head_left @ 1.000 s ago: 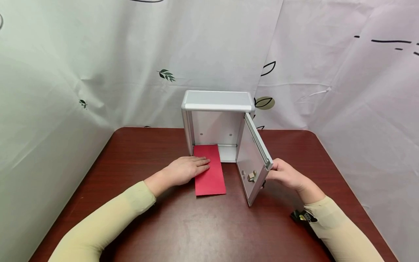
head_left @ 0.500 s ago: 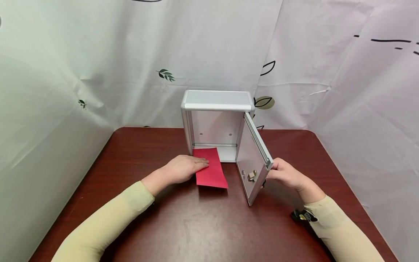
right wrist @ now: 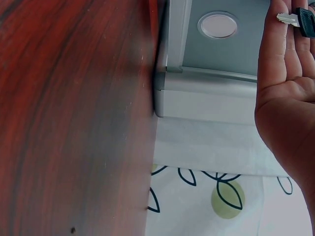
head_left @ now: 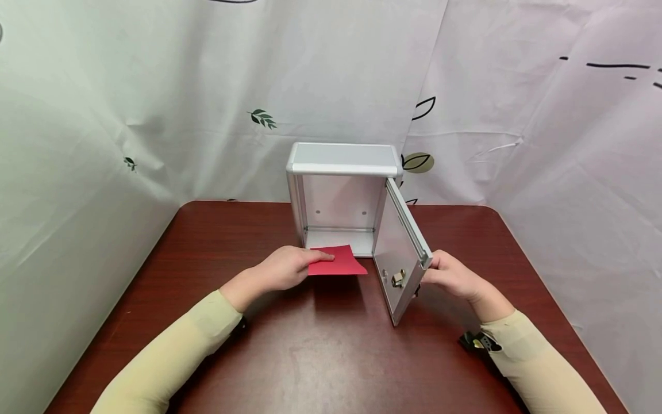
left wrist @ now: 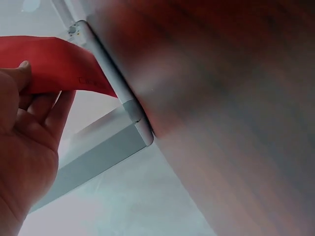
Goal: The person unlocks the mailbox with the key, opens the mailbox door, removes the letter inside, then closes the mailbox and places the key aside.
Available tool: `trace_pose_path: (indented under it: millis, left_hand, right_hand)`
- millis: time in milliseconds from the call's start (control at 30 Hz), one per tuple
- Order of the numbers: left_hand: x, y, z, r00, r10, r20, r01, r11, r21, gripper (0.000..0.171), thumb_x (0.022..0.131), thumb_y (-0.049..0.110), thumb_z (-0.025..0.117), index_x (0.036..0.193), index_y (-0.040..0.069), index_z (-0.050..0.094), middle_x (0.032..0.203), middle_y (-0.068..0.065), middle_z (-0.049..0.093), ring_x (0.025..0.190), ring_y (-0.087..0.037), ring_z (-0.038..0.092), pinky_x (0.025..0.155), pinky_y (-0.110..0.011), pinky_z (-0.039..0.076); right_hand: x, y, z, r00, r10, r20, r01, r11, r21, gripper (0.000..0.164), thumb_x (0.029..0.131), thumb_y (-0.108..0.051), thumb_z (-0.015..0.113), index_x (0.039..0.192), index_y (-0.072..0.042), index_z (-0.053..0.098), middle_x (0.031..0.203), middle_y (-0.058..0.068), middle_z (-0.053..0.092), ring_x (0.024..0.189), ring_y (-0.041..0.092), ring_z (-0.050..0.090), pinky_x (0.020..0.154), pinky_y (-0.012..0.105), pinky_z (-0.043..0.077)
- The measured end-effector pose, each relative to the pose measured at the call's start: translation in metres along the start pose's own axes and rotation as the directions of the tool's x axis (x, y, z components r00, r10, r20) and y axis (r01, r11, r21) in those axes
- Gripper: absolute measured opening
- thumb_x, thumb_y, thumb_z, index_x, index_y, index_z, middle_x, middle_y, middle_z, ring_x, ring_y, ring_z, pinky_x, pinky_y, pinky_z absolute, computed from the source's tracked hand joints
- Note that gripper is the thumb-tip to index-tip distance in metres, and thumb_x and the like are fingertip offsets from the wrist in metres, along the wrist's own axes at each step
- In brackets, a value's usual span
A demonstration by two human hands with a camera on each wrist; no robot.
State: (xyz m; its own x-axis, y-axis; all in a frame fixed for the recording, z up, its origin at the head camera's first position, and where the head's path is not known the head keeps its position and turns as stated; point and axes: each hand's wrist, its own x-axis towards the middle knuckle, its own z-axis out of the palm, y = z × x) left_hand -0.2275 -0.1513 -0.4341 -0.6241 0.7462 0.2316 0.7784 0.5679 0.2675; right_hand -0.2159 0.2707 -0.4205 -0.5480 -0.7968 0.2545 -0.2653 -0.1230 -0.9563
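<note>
In the head view, my left hand [head_left: 281, 267] pinches a red envelope [head_left: 341, 260] at its left side, just in front of the box. The left wrist view shows the thumb on top of the envelope [left wrist: 49, 61] and fingers underneath. Behind it stands a silver-white metal lock box [head_left: 341, 158] with its door [head_left: 400, 253] swung out to the right. A cam lock [head_left: 397, 279] sits on the door's inner face. My right hand [head_left: 457, 276] holds the door's outer edge, its fingertips partly hidden. A black-headed key [right wrist: 306, 22] lies against its fingers in the right wrist view.
The box stands on a dark red wooden table [head_left: 289, 356]. White cloth [head_left: 336, 75] with leaf prints hangs behind and at both sides. An oval window [right wrist: 218, 25] shows on the door's outside.
The red envelope's near end has lifted off the table and its far end has slid out of the box. My left hand's fingers have drawn in to pinch it. My right hand stays put.
</note>
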Motion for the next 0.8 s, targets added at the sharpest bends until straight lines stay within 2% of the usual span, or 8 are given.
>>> trace_pose_path:
  millis: [133,200,367,500,667,800]
  left_hand:
    - [-0.001,0.001,-0.006,0.998,-0.054,-0.017,0.053,0.996,-0.067,0.059,0.097,-0.009,0.058,0.145,0.020,0.075,0.129,0.001,0.080,0.094,-0.016,0.075,0.085,-0.036,0.061]
    - [-0.002,0.002,-0.010,0.996,-0.077,-0.035,0.073,0.990,-0.119,0.051,0.101,-0.005,0.063,0.143,0.022,0.076,0.122,0.002,0.082,0.090,-0.014,0.072,0.084,-0.038,0.061]
    - [-0.004,0.003,-0.018,0.988,-0.115,-0.103,0.090,0.971,-0.221,0.029,0.108,0.009,0.072,0.134,0.020,0.080,0.107,0.003,0.082,0.089,-0.009,0.071,0.087,-0.041,0.062]
    - [-0.005,0.003,-0.024,0.979,-0.139,-0.148,0.095,0.957,-0.273,0.025,0.107,0.010,0.075,0.130,0.015,0.081,0.108,0.004,0.082,0.094,-0.011,0.073,0.092,-0.043,0.063]
    - [-0.010,0.001,-0.029,0.963,-0.209,-0.168,0.128,0.909,-0.398,0.026,0.106,0.009,0.076,0.132,0.010,0.081,0.113,-0.001,0.083,0.097,-0.016,0.074,0.090,-0.037,0.062]
    - [-0.016,0.000,-0.032,0.945,-0.287,-0.155,0.178,0.850,-0.495,0.023,0.108,0.012,0.075,0.130,0.007,0.081,0.115,-0.006,0.082,0.096,-0.021,0.072,0.086,-0.033,0.059]
  right_hand:
    - [0.000,0.000,0.000,1.000,0.015,-0.011,-0.015,1.000,-0.002,0.046,0.100,0.013,0.054,0.107,-0.017,0.088,0.099,0.001,0.084,0.087,0.012,0.077,0.079,0.034,0.065]
    - [0.000,0.001,0.000,1.000,0.004,-0.007,-0.004,1.000,-0.002,0.046,0.100,0.014,0.053,0.107,-0.015,0.088,0.100,0.001,0.084,0.087,0.013,0.077,0.079,0.035,0.065]
    - [0.000,0.001,-0.001,1.000,-0.024,0.009,0.024,1.000,-0.002,0.046,0.101,0.016,0.051,0.109,-0.011,0.087,0.102,0.003,0.083,0.088,0.014,0.077,0.079,0.036,0.065]
    - [0.000,0.001,-0.002,1.000,-0.021,0.006,0.021,1.000,-0.012,0.046,0.101,0.017,0.050,0.108,-0.011,0.087,0.101,0.004,0.083,0.087,0.015,0.078,0.078,0.037,0.066]
    - [-0.001,0.001,-0.001,1.000,-0.011,-0.007,0.010,0.999,-0.041,0.047,0.099,0.017,0.052,0.108,-0.013,0.087,0.100,0.003,0.083,0.086,0.014,0.077,0.078,0.037,0.065]
    - [-0.001,0.000,-0.001,1.000,0.004,-0.012,-0.005,0.999,-0.045,0.047,0.100,0.015,0.053,0.108,-0.015,0.087,0.101,0.003,0.083,0.086,0.013,0.077,0.078,0.037,0.066]
